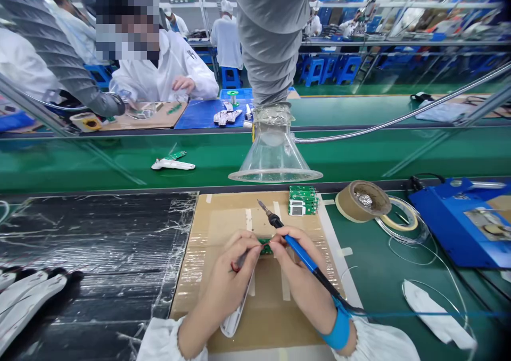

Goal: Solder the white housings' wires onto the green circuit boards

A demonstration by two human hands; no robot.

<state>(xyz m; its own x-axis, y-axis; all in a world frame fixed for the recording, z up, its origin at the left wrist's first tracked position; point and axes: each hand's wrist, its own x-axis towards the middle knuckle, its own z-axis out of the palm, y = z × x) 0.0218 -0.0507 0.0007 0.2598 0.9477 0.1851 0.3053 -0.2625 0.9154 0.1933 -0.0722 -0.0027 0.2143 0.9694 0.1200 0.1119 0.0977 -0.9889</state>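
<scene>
My left hand is closed over the cardboard mat, thumb and forefinger pinched at a thin red wire. A small green circuit board shows between both hands, partly hidden by fingers. My right hand is closed too. A blue-handled soldering iron rests in it, tip pointing up and left, away from the board. Its thumb and forefinger also meet at the wire. Under my left hand lies a long white plastic housing, mostly covered by the hand.
A clear fume hood hangs beyond my hands. Stacked circuit boards lie on the mat's far right corner. Tape rolls and a blue box stand right. White housings lie left. A co-worker sits across the green belt.
</scene>
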